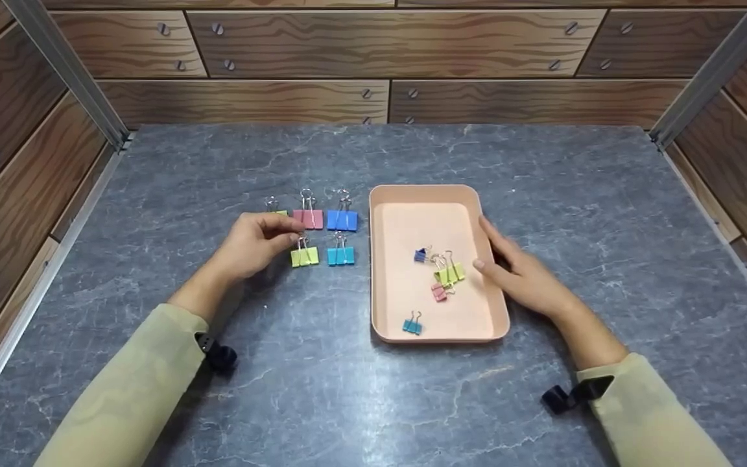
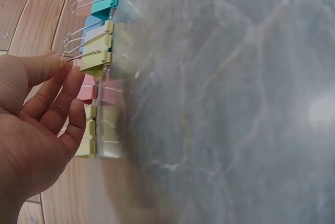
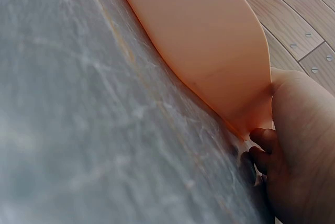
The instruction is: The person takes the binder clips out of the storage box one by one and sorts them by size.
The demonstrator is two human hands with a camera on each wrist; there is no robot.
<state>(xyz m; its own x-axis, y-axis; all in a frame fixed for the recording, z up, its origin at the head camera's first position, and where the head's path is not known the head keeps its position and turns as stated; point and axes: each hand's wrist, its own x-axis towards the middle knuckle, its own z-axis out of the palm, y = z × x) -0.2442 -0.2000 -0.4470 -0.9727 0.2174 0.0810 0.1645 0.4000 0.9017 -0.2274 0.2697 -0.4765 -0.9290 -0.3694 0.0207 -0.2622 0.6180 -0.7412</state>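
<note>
Left hand (image 1: 250, 245): thumb and index finger meet at the wire handles of the front lime clip (image 1: 305, 256); in the left wrist view this reads as a pinch, with the other fingers loosely bent and off the metal. The clip hangs just below those fingertips, handles up, at or very near the table (image 1: 321, 389); contact underneath not certain.

About the left fingers: teal clip (image 1: 341, 256) to their right; pink clip (image 1: 308, 219) just beyond the fingertips; blue clip (image 1: 342, 221) beyond and right; rear lime clip (image 1: 277, 212) behind the knuckles, partly covered.

Right hand (image 1: 529, 279): grips the side of the tray (image 1: 406, 227), thumb over the rim, palm side against the outer wall. Left of that thumb, inside: large lime clip (image 1: 450, 273), small pink clip (image 1: 438, 292), small navy clip (image 1: 420, 255). Small teal clip (image 1: 412, 325) lies apart, nearer the person.

Handling, judged: front lime clip light, rigid, sprung, hardly fragile; thin wire may swivel or slip. Best hold: both handles together near the loops, without squeezing hard. Tray probably light, slightly flexible, smooth; rim suits steadying.
</note>
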